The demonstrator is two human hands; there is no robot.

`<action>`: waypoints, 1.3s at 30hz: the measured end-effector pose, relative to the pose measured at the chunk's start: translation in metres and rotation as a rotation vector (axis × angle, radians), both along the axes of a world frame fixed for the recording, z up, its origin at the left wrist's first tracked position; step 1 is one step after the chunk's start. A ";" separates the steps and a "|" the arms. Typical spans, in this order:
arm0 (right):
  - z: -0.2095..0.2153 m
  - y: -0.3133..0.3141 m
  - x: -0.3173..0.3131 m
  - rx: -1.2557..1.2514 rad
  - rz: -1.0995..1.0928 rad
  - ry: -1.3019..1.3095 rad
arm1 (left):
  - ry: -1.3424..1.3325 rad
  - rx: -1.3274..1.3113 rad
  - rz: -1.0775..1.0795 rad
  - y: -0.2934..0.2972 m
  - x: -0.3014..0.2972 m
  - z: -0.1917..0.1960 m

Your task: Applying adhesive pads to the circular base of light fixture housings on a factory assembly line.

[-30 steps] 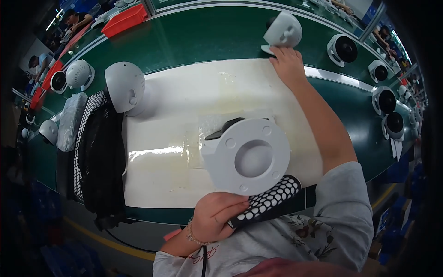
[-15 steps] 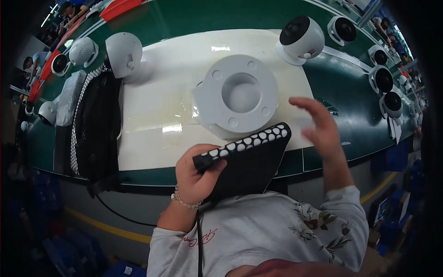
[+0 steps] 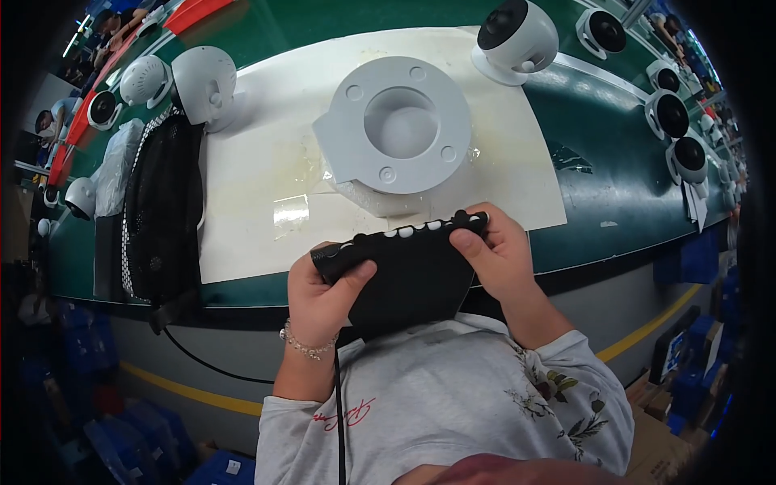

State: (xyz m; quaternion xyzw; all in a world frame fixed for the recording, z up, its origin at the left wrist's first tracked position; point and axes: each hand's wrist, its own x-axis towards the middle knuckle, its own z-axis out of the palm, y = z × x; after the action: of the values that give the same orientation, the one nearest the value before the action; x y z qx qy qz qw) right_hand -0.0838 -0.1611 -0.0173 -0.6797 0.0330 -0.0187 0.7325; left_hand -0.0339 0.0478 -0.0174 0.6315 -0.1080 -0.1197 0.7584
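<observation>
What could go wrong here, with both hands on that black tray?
The black tray is held tilted over the table edge by the left hand and right hand; it could slip toward the lap. Lifting it forward could knock the grey round fixture just beyond it.

- A clear plastic bag point(image 3: 115, 166) is lying at the far left of the green bench, just beside the black perforated pad; it is whitish and crumpled.
- Blue crates point(image 3: 695, 259) are standing below the bench edge at the right.
- Brown cardboard cartons point(image 3: 659, 420) are sitting on the floor at lower right, partly cut off.
- No screens or signs are showing.
</observation>
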 end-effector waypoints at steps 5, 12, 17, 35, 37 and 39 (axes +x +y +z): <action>0.007 -0.013 0.009 -0.126 -0.055 -0.268 | -0.130 0.084 -0.010 0.002 0.003 -0.004; 0.018 -0.016 0.014 -0.563 0.043 -0.431 | -0.142 0.142 0.055 -0.001 0.001 -0.005; 0.025 0.007 0.015 -0.548 -0.021 -0.777 | -0.248 0.268 0.013 -0.005 0.000 -0.004; 0.048 0.020 0.020 -0.454 0.484 -0.763 | -0.577 0.222 -0.139 -0.006 0.007 0.002; 0.052 0.021 0.016 -0.460 0.404 -0.756 | -0.497 0.260 -0.144 -0.006 0.005 0.007; 0.056 0.022 0.018 -0.465 0.326 -0.746 | -0.411 0.253 -0.132 -0.006 0.006 0.004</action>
State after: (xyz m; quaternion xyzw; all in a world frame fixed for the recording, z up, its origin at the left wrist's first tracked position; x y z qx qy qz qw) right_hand -0.0661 -0.1389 0.0384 -0.7690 -0.3449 -0.1533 0.5159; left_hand -0.0276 0.0415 -0.0129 0.7242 -0.2850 -0.0505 0.6259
